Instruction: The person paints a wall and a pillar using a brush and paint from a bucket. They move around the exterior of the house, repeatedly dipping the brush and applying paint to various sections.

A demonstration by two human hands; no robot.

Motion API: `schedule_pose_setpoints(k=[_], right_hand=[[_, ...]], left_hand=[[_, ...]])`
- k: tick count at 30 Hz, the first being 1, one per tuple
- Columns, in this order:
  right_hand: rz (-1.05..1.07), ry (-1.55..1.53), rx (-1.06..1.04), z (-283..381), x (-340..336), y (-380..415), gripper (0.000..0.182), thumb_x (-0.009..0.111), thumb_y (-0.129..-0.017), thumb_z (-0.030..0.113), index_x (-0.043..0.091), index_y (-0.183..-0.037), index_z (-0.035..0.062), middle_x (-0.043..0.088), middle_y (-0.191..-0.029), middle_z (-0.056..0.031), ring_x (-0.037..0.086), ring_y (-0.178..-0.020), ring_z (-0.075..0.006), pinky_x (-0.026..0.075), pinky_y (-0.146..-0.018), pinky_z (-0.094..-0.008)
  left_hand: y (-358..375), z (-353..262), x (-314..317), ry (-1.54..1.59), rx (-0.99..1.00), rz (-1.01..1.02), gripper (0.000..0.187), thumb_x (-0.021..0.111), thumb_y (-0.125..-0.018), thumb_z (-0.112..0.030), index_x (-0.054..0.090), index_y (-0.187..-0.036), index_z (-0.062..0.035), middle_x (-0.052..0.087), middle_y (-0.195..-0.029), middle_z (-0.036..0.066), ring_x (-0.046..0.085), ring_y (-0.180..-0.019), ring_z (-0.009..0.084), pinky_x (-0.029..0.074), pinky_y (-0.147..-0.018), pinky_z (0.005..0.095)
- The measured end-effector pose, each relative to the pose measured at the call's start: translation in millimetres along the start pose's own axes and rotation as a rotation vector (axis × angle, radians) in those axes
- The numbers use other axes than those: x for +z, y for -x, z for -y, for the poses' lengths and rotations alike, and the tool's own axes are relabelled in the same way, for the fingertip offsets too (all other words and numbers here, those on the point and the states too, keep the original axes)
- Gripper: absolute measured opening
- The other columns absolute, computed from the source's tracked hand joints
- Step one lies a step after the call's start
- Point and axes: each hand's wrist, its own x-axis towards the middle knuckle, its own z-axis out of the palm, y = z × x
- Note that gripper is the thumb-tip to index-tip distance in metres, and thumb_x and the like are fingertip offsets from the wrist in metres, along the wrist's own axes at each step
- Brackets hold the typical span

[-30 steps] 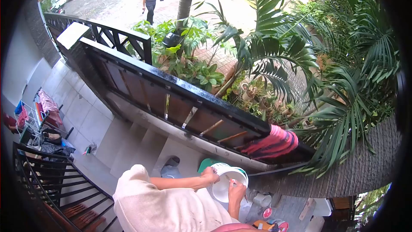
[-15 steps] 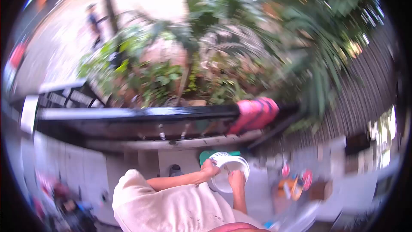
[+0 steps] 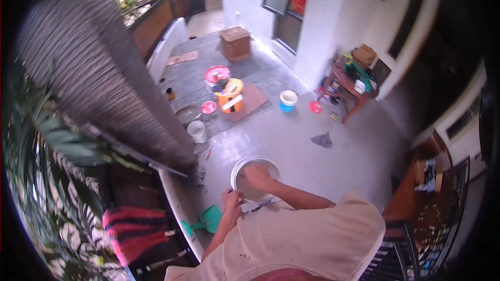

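A white bucket (image 3: pixel 276 169) is held in front of my body with its open mouth facing up. My left hand (image 3: pixel 233 198) is closed on the near left side of its rim. My right hand (image 3: pixel 258 178) reaches down inside the bucket, its fingers curled; whatever they hold, if anything, is hidden. A green dustpan (image 3: pixel 211 218) lies below and to the left of my left hand.
Ahead stand an orange bucket (image 3: pixel 229 99) with tools on top, a white-and-blue bucket (image 3: pixel 287 101) and a brown box (image 3: pixel 235 44). A cluttered wooden table (image 3: pixel 341 79) is at the right. A grey cloth (image 3: pixel 322 140) lies on the floor. A red-and-black towel (image 3: pixel 136 234) hangs at the left.
My view has swung right, from the plants and street to the tiled patio. The bucket is still with me, my left hand on its rim and my right hand inside.
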Motion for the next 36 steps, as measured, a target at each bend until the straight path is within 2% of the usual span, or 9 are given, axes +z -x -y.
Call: schedule_pose_setpoints(k=[3, 7, 12, 15, 18, 24, 28, 33, 36], right_hand=[[-0.069, -0.018, 0.172, -74.4, -33.8, -17.6, 0.015, 0.063, -0.074, 0.012, 0.069, -0.082, 0.0008, 0.067, -0.079, -0.0229, 0.067, -0.077, -0.0385, 0.054, -0.069, -0.0483], [-0.123, -0.008, 0.370, -144.1, -75.3, -34.8, 0.016, 0.063, -0.078, 0.015, 0.069, -0.082, 0.0011, 0.067, -0.081, -0.0233, 0.067, -0.077, -0.0392, 0.055, -0.071, -0.0482], [-0.193, -0.044, 0.554, -193.1, -102.6, -83.8, 0.021, 0.064, -0.078, 0.020, 0.069, -0.082, 0.0000, 0.067, -0.081, -0.0240, 0.067, -0.078, -0.0398, 0.054, -0.071, -0.0496], [-0.257, -0.080, 0.635, -226.5, -99.3, -130.9, 0.020, 0.063, -0.078, 0.018, 0.069, -0.081, -0.0003, 0.067, -0.081, -0.0248, 0.067, -0.078, -0.0404, 0.054, -0.071, -0.0497], [-0.201, -0.054, 0.689, -255.7, -99.6, -188.0, 0.016, 0.062, -0.076, 0.013, 0.069, -0.081, -0.0002, 0.067, -0.082, -0.0254, 0.068, -0.080, -0.0398, 0.055, -0.071, -0.0487], [-0.278, -0.138, 0.775, -290.4, -140.2, -299.6, 0.022, 0.064, -0.080, 0.020, 0.069, -0.083, -0.0015, 0.067, -0.085, -0.0248, 0.067, -0.082, -0.0405, 0.054, -0.072, -0.0485], [-0.396, -0.134, 0.777, -320.0, -175.6, -347.9, 0.019, 0.061, -0.078, 0.016, 0.068, -0.080, -0.0014, 0.066, -0.082, -0.0254, 0.067, -0.079, -0.0395, 0.054, -0.071, -0.0485], [-0.383, -0.131, 0.803, -393.6, -178.3, -390.2, 0.020, 0.064, -0.079, 0.018, 0.068, -0.081, -0.0012, 0.066, -0.086, -0.0247, 0.067, -0.083, -0.0396, 0.054, -0.072, -0.0484], [-0.359, -0.185, 0.840, -434.9, -201.4, -400.9, 0.019, 0.062, -0.079, 0.016, 0.067, -0.083, -0.0014, 0.066, -0.085, -0.0249, 0.067, -0.081, -0.0403, 0.055, -0.071, -0.0488]], left_hand=[[-60.7, -16.7, 79.4, -0.069, -0.032, 0.194, 0.042, 0.061, -0.060, 0.006, 0.059, -0.102, 0.0013, 0.059, -0.084, 0.011, 0.058, -0.072, 0.0242, 0.050, -0.059, 0.0413], [-99.8, -45.4, 166.1, -0.100, -0.118, 0.263, 0.030, 0.060, -0.064, 0.007, 0.057, -0.094, 0.0016, 0.058, -0.082, 0.011, 0.058, -0.072, 0.0264, 0.053, -0.060, 0.0475], [-153.0, -83.7, 233.1, -0.189, -0.187, 0.298, 0.018, 0.055, -0.066, 0.011, 0.053, -0.077, -0.0027, 0.053, -0.073, 0.010, 0.057, -0.062, 0.0251, 0.057, -0.058, 0.0494], [-186.3, -116.3, 263.4, -0.220, -0.188, 0.316, 0.017, 0.055, -0.067, 0.011, 0.053, -0.076, -0.0024, 0.053, -0.072, 0.010, 0.055, -0.057, 0.0252, 0.055, -0.055, 0.0492], [-230.8, -153.1, 285.0, -0.231, -0.163, 0.369, 0.017, 0.056, -0.066, 0.011, 0.054, -0.079, -0.0014, 0.054, -0.072, 0.011, 0.056, -0.059, 0.0257, 0.054, -0.053, 0.0484], [-316.8, -241.3, 335.2, -0.310, -0.116, 0.380, 0.020, 0.057, -0.064, 0.011, 0.056, -0.079, -0.0010, 0.056, -0.073, 0.010, 0.057, -0.061, 0.0262, 0.053, -0.054, 0.0476], [-376.5, -282.6, 379.3, -0.416, -0.125, 0.437, 0.032, 0.058, -0.063, 0.011, 0.059, -0.094, 0.0027, 0.059, -0.081, 0.011, 0.060, -0.069, 0.0280, 0.054, -0.056, 0.0475], [-394.4, -317.2, 457.9, -0.423, -0.034, 0.418, 0.026, 0.056, -0.062, 0.012, 0.059, -0.087, 0.0012, 0.058, -0.074, 0.011, 0.058, -0.064, 0.0264, 0.053, -0.054, 0.0478], [-425.5, -316.0, 505.9, -0.397, -0.114, 0.417, 0.027, 0.057, -0.063, 0.011, 0.059, -0.088, 0.0012, 0.058, -0.075, 0.012, 0.058, -0.064, 0.0267, 0.053, -0.054, 0.0473]])
